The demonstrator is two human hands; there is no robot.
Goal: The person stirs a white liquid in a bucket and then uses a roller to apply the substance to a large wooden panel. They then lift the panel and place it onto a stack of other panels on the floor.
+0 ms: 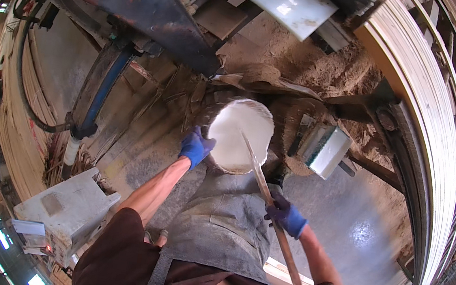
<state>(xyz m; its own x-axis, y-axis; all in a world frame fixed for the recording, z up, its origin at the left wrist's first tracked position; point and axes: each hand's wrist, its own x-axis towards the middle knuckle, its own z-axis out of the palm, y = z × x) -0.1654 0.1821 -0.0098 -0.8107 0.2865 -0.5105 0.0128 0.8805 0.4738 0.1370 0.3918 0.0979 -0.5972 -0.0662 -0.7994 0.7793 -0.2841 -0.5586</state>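
A round bucket [267, 155] with a crusted rim stands in front of me, holding a smooth white liquid [235, 135]. My left hand [196, 147], in a blue glove, grips the bucket's left rim, thumb over the edge. In my right hand [286, 215], also gloved in blue, is a long wooden stick [260, 179], held with the fingers wrapped round it. The stick slants up and left, and its far tip dips into the white liquid. Its near end sticks out below my right hand toward my body.
Stacked pale boards [424, 71] curve along the right. A dark metal machine arm [143, 2] hangs at the upper left. A white box [64, 207] stands at the lower left. Sawdust [349, 66] lies beyond the bucket, and a small glass-sided container [326, 150] sits right of it.
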